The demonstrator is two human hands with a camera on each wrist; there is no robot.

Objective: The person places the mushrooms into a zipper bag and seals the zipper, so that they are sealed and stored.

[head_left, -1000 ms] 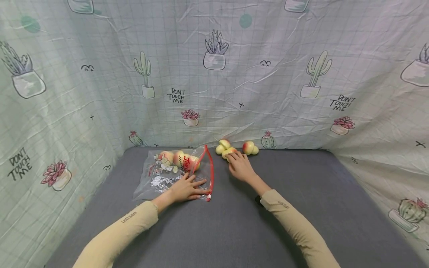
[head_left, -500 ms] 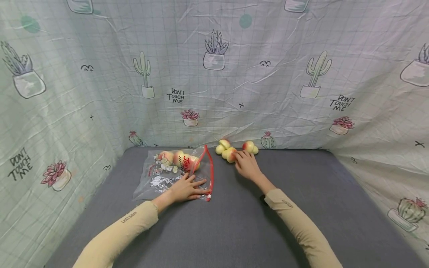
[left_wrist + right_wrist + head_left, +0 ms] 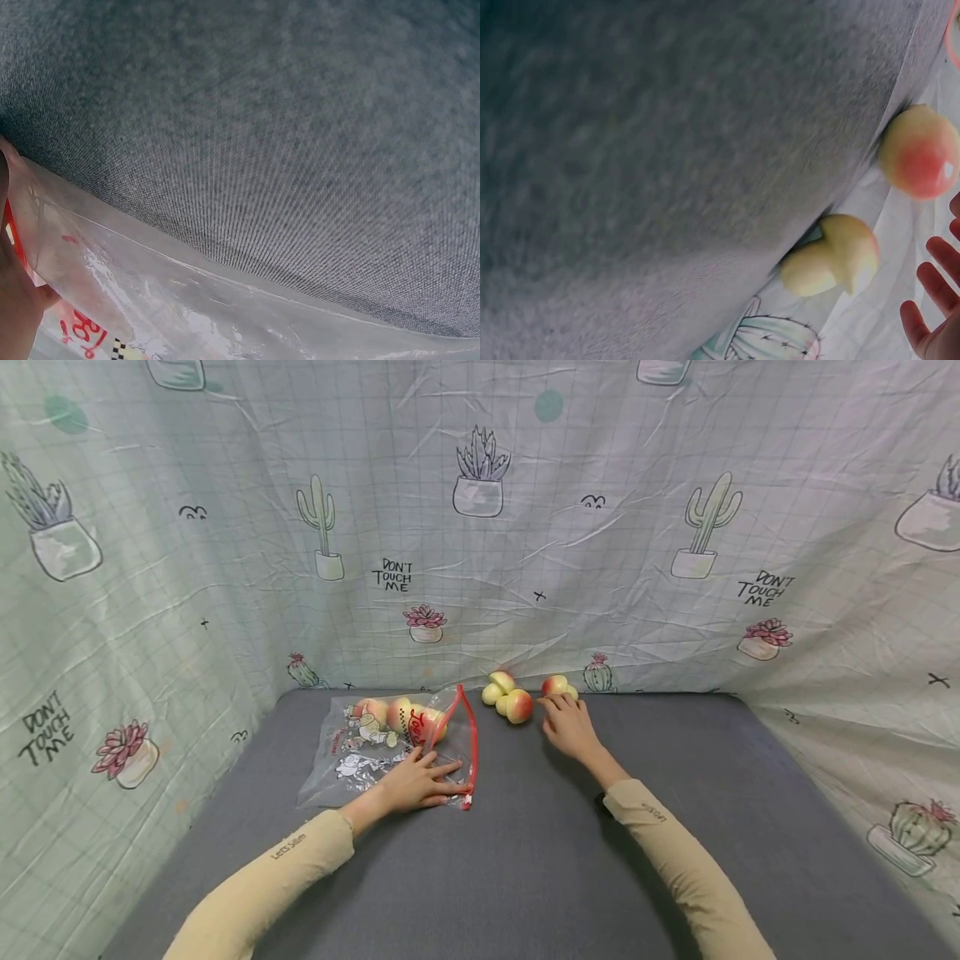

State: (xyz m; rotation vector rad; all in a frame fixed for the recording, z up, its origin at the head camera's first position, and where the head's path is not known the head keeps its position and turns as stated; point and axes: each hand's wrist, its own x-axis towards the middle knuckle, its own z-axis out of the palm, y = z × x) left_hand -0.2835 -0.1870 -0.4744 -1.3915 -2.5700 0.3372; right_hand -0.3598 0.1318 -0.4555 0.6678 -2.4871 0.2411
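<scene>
A clear zip bag (image 3: pixel 322 781) with a red zip edge and printed cartoons lies at the left, several yellow-and-red mushroom-shaped pieces (image 3: pixel 398 713) inside. My left hand (image 3: pixel 415 782) rests on it near the mouth, fingers spread; the left wrist view has just part of that hand (image 3: pixel 16 304) at its edge. Outside the bag, two mushroom-shaped pieces (image 3: pixel 517 706) sit close together, and a single mushroom-shaped piece (image 3: pixel 554 684) stands to their right. My right hand (image 3: pixel 572 732) is at this single one, overlapping its front. In the right wrist view, the fingers are parted, beside the mushroom-shaped piece (image 3: pixel 853 251).
A grey cloth-covered table (image 3: pixel 480 877) runs back to a hanging curtain (image 3: pixel 525 602) printed with cacti, which also encloses both sides. The loose pieces sit along the table's back edge, against the curtain.
My right hand has moved right, from the front piece of the pair to the single one, and that front piece has turned its red side to the right. The left hand stays put.
</scene>
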